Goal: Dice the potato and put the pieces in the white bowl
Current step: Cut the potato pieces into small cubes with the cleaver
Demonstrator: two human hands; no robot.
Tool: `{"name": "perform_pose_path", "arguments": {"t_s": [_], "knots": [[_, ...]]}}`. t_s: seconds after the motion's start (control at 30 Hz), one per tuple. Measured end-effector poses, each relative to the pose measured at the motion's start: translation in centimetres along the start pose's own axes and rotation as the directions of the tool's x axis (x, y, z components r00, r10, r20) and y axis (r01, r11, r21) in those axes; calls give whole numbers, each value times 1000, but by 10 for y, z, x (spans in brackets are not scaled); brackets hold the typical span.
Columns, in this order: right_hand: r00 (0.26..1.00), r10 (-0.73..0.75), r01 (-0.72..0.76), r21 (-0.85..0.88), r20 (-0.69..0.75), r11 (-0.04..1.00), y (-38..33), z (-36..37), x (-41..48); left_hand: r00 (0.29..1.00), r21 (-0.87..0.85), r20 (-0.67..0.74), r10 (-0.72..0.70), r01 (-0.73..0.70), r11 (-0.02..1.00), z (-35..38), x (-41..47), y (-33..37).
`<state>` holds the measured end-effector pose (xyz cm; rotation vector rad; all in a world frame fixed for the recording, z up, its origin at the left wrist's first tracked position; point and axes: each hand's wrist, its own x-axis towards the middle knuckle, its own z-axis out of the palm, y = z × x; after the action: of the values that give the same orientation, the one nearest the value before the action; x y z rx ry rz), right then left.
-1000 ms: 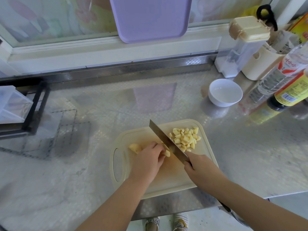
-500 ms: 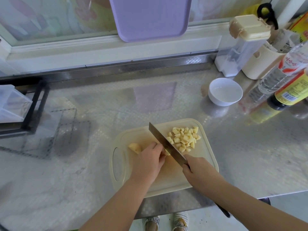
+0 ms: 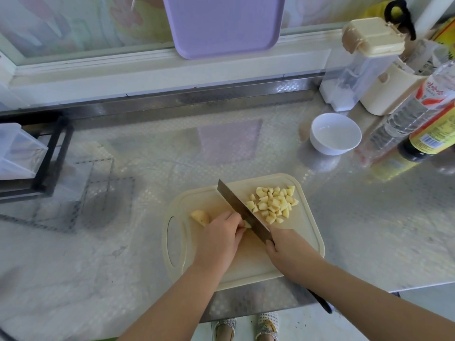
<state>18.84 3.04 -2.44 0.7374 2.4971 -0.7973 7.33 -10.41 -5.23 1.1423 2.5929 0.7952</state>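
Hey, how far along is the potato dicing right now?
Done: a pile of diced pieces sits on the cutting board, right of the knife. In hand: the left hand holds down a small piece while the right hand grips the knife over it. Left: that piece, an uncut chunk near the board's handle slot, and moving everything into the white bowl, which holds no potato.

**Concealed and cropped regions**

The left hand (image 3: 219,239) covers most of the potato piece (image 3: 247,224); only a pale corner shows beside the knife (image 3: 243,212). The right hand (image 3: 290,249) hides where the blade meets the handle. Frame edges crop the purple tray (image 3: 222,23) and dark bottle (image 3: 433,134).
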Motion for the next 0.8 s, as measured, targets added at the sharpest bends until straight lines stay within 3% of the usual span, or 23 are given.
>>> {"name": "perform_pose_path", "arguments": {"t_s": [0.23, 0.43, 0.8], "knots": [[999, -5, 4, -18, -49, 1000, -2, -2, 1, 991, -97, 25, -129, 131, 987, -7, 0, 2], [998, -23, 24, 2, -66, 1000, 0, -8, 0, 995, 8, 24, -98, 98, 995, -8, -1, 4], [999, -20, 21, 37, -38, 999, -5, -4, -10, 964, -175, 68, -258, 266, 948, -13, -1, 9]]}}
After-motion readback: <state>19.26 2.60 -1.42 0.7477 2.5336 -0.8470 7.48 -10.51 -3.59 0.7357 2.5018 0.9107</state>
